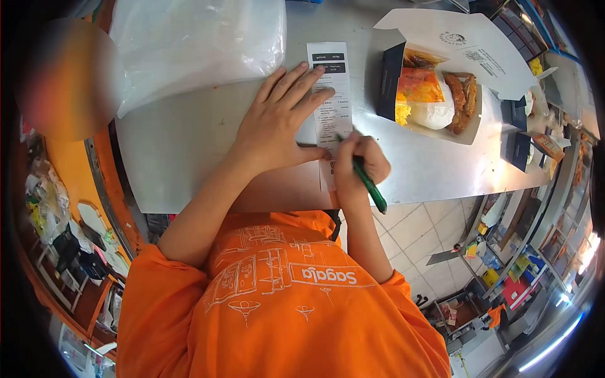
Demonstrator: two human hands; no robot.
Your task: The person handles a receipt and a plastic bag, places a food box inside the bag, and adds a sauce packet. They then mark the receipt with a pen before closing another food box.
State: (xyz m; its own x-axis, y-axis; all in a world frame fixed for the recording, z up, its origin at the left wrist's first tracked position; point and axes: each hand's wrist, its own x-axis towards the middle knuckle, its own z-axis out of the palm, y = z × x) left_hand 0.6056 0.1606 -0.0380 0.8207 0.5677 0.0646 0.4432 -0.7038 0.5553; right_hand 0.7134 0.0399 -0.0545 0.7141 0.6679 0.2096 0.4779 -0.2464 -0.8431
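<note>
A long printed receipt (333, 113) lies on the metal table (189, 151). My left hand (277, 120) rests flat with its fingers spread, the fingertips and thumb on the receipt's left side. A green pen (368, 183) is gripped in my right hand (362, 160), its tip touching or just over the lower half of the paper. To the right of the receipt stands an open takeaway box (469, 132) holding rice (435, 113), browned fried pieces (463, 104), yellow food and an orange sachet (421, 85).
A clear plastic bag (195, 44) covers the table's back left. More dark boxes with food (522, 151) stand at the right edge. Shelves with assorted goods (517, 271) are at the lower right, over a tiled floor (409, 246). A blurred orange round shape (69, 79) blocks the upper left.
</note>
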